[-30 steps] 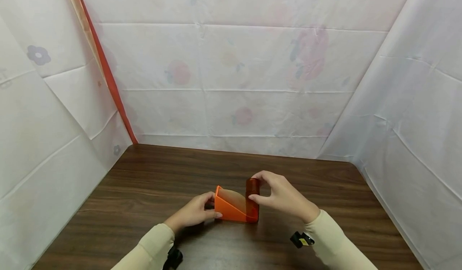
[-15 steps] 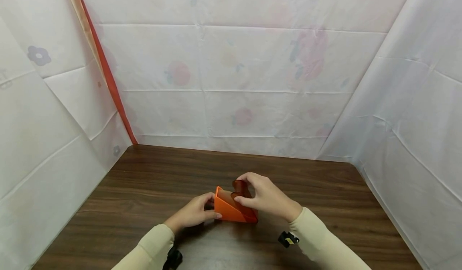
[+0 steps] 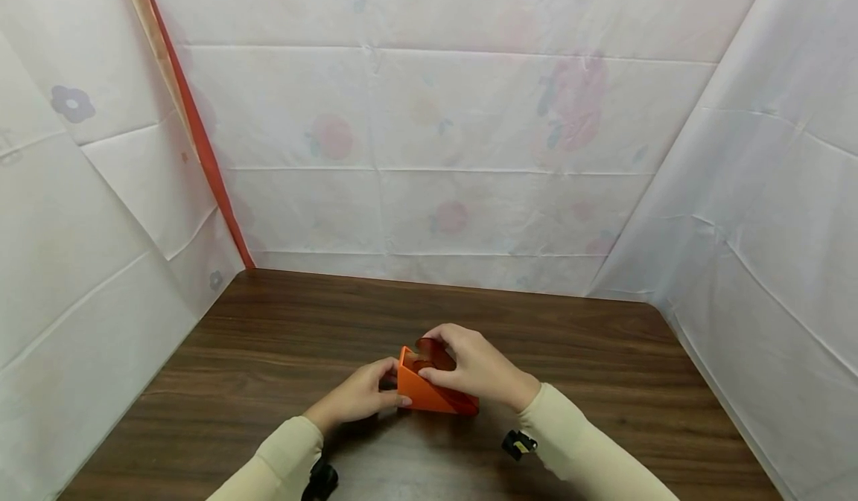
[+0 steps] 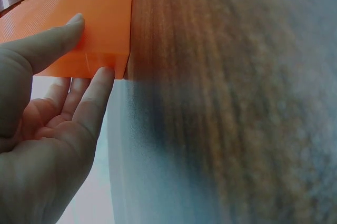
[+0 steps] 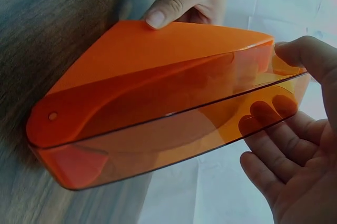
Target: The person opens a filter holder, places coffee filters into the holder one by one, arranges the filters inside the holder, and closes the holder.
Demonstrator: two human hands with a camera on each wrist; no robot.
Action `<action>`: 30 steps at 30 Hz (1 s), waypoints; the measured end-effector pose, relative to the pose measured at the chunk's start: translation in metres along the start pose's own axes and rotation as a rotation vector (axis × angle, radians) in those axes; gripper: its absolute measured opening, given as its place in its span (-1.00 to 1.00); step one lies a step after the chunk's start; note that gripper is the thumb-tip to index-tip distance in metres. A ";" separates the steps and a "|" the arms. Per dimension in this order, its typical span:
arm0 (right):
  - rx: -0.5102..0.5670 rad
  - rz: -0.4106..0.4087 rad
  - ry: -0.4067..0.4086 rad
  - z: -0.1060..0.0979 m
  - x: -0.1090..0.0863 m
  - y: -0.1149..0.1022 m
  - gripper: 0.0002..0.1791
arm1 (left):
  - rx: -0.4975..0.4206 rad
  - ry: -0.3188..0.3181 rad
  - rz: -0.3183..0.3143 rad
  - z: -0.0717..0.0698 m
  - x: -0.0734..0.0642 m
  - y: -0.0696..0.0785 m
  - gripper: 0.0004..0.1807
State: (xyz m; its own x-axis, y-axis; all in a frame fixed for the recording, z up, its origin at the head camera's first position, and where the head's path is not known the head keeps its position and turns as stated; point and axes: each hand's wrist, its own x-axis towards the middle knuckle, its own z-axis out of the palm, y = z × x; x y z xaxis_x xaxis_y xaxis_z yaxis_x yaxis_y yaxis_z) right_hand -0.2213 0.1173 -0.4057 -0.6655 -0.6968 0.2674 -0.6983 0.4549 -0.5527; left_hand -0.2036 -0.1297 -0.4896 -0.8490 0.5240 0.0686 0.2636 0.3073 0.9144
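An orange wedge-shaped box (image 3: 425, 395) stands on the table, with its sloping edge descending to the right. Its lid (image 5: 174, 134) is see-through orange-brown and pivots at a round pin (image 5: 52, 116) in the low corner. The lid is tilted partly down over the box. My left hand (image 3: 362, 391) steadies the tall left end; in the left wrist view its thumb lies on one face and its fingers touch the end wall. With thumb and fingers on opposite sides, my right hand (image 3: 479, 365) grips the free end of the lid, whose far side is partly hidden.
The dark wood-grain table (image 3: 302, 307) extends around the box. Pale printed sheets hang behind it (image 3: 415, 211) and at both sides. A red strip (image 3: 201, 144) runs down the left corner. Small black cameras sit at both wrists.
From nearly upright at the right end, the lid has swung left and down over the box, carried by my right hand. The left hand and the box have stayed in place.
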 end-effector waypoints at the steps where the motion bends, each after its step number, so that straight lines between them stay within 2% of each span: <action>1: 0.000 0.000 -0.001 0.001 0.001 0.000 -0.57 | -0.001 -0.001 -0.001 0.000 0.000 0.000 -0.63; 14: 0.020 0.005 -0.032 0.009 0.006 0.002 -0.55 | 0.029 0.014 0.008 0.001 0.001 -0.003 -0.62; 30: 0.013 -0.011 -0.028 0.019 0.011 0.001 -0.55 | 0.038 0.005 0.014 0.000 0.000 0.000 -0.63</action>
State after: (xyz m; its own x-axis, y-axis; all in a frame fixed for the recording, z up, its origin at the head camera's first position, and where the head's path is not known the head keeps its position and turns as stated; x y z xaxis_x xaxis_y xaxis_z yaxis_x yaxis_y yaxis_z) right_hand -0.2244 0.1002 -0.4184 -0.6501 -0.7171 0.2513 -0.7019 0.4399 -0.5602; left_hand -0.2036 -0.1300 -0.4899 -0.8472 0.5246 0.0836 0.2929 0.3300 0.8974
